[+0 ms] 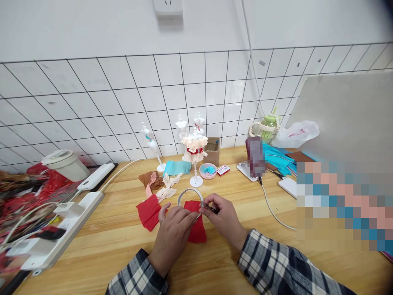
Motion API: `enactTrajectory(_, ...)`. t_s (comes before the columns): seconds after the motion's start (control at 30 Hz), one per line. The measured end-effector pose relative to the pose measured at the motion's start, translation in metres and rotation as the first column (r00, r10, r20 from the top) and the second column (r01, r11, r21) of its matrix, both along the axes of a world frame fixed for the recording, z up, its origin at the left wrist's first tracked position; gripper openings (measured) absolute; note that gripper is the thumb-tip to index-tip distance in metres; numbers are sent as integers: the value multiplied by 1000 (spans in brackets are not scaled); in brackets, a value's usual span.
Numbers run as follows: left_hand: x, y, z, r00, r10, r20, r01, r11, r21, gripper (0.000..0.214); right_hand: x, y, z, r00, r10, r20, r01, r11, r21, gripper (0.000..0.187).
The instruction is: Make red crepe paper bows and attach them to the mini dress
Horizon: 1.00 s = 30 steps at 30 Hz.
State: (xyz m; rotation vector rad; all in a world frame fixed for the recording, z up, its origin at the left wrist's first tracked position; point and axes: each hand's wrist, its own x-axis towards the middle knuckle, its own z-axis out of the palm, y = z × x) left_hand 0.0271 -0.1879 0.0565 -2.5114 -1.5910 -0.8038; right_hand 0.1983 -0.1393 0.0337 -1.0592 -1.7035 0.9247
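A thin, pale ring that looks like a roll of tape [190,190] stands on edge between my hands. My left hand [174,229] is closed, with its fingertips at the ring's lower right. My right hand [224,215] pinches the ring's right side, and a small dark object [213,209] shows at its fingers; what it is I cannot tell. Beneath the ring lies a strip of red crepe-like material [198,232], partly covered by my left hand. Another red piece [150,213] is left of that hand.
Behind stands a small white dress form [196,169] wearing cream ruffles and a red band, with several others near it. Blue fabric [177,168], brown scraps [156,180], a pink dish [208,176] and a phone [256,156] surround it. A power strip [73,223] runs along the left.
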Motion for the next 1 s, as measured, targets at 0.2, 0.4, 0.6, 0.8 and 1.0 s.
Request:
enactTrajectory(0.2,-3,0,-2,999,41,32,-40,998,-39,20,3,6,-4,990,-21,-142,23,1000,10,15)
enactTrajectory(0.4,-13,2,0,999,26,24,-25,999,-32,22,6,8,1,993,30,-110,-25,999,47,30)
enactTrajectory(0.6,-10,2,1,998,56,-34,-55,998,23,24,-1,1,0,998,39,-53,-34,994,108,26)
enactTrajectory(0.8,-10,1,3,997,54,-61,-49,995,85,24,0,1,0,981,80,-178,-64,993,96,8)
enactTrajectory(1.0,-11,2,2,997,20,-80,-11,994,112,26,2,3,2,987,99,-125,-86,991,107,8)
